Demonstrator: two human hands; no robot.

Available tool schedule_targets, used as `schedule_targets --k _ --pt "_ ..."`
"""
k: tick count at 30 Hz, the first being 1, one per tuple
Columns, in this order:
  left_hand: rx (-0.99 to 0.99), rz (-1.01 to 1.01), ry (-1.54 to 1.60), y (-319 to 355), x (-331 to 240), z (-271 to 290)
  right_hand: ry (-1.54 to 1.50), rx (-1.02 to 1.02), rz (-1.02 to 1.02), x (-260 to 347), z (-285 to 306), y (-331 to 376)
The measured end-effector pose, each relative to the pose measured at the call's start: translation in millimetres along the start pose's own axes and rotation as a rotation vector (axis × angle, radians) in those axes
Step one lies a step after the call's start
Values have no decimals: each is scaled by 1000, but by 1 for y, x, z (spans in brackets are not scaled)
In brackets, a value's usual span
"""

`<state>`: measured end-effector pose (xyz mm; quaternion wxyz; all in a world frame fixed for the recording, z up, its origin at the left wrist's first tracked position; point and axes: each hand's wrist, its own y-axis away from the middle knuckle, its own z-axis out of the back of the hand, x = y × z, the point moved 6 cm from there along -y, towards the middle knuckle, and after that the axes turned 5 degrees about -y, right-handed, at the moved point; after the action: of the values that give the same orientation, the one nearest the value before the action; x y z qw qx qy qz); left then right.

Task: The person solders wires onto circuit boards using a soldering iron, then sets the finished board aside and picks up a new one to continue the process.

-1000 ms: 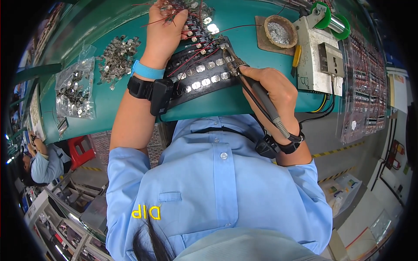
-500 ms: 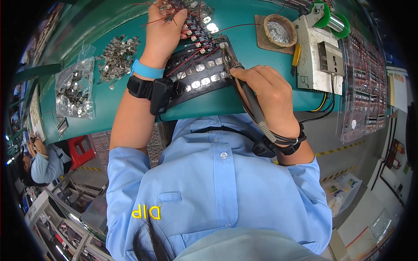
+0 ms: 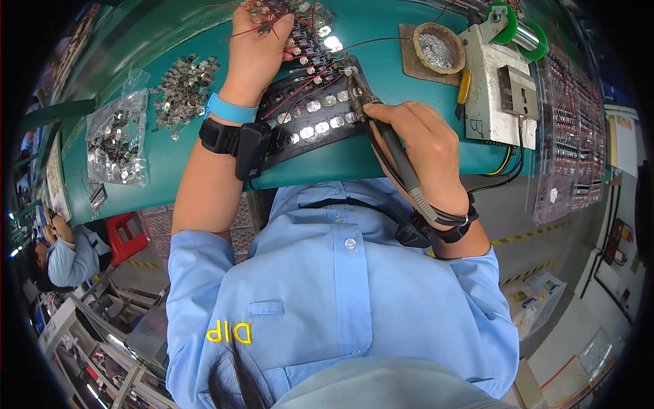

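Note:
My right hand (image 3: 426,146) grips a soldering iron (image 3: 397,155) with a dark handle. Its tip end reaches up to the far right corner of a black fixture block (image 3: 296,148), where a small metal disc (image 3: 349,71) sits. Rows of round shiny metal discs (image 3: 313,106) lie in the block. Beyond the block's far edge my left hand (image 3: 257,51) is closed around thin red wires (image 3: 262,27), its fingertips partly hidden among them. Several small dark components with red leads (image 3: 310,58) stand in a row beside that hand.
Loose metal pieces (image 3: 184,92) and a plastic bag of parts (image 3: 117,143) lie at left on the green table (image 3: 225,51). To the right are a round bowl of solder bits (image 3: 439,51), a yellow-handled tool (image 3: 464,88), a white metal box (image 3: 480,112) and a solder spool (image 3: 524,35).
The soldering iron's handle and my right hand have shifted slightly to the right, while the tip end stays at the same corner. My left hand has hardly moved.

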<state>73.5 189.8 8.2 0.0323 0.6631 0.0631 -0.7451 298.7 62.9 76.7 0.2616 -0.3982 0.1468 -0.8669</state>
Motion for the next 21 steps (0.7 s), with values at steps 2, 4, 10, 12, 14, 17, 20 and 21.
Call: schedule_targets --k 2,4,10,12,14,17,20,21 --pt "4 -3 5 -1 1 -1 -21 -21 -9 1 4 -1" --pt "-6 4 -2 1 -3 -1 -68 -60 -25 3 10 -2" --pt "29 -3 45 -5 7 0 33 -114 -125 -9 31 5" --pt "19 -26 38 -3 6 0 76 -161 -220 -18 36 9" --pt "16 -38 34 -3 4 -1 96 -204 -207 -26 41 12" --pt "10 15 44 -5 12 1 134 -292 -178 -38 44 16" --pt "9 -1 32 -2 9 0 140 -233 -270 -50 38 16" --pt "8 -9 26 -2 9 0 139 -236 -269 -50 38 17"
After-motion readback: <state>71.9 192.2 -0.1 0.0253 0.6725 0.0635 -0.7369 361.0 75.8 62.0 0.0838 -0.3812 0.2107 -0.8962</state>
